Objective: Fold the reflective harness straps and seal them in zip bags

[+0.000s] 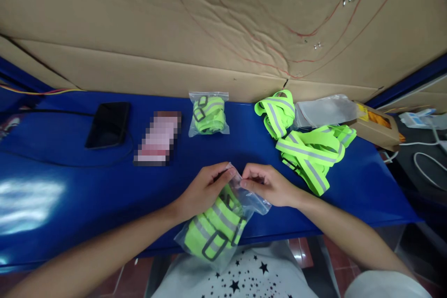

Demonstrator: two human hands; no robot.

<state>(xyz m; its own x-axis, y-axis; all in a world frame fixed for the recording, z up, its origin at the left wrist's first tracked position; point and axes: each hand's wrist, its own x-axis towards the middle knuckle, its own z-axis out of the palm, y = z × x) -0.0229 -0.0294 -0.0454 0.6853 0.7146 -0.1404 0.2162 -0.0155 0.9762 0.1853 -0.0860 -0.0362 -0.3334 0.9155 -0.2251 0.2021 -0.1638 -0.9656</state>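
A clear zip bag [256, 201] hangs tilted at the table's front edge, pinched along its top by both hands. Inside it lies a rolled neon-yellow reflective strap [223, 218] with grey stripes and black buckles. My left hand [206, 188] is closed on the bag's upper left corner, thumb on top. Farther right along the same edge, my right hand [268, 184] pinches the plastic between thumb and curled fingers. Nearest to that hand is a loose heap of the same reflective straps [310, 149] on the table.
On the blue table [94, 200] stands another filled zip bag [209, 114] at the back. A black device [108, 125] with a cable and a pixelated item [159, 137] are on the left. Flat clear bags [326, 111] and a cardboard box [379, 125] lie back right, against a cardboard-covered wall [139, 23].
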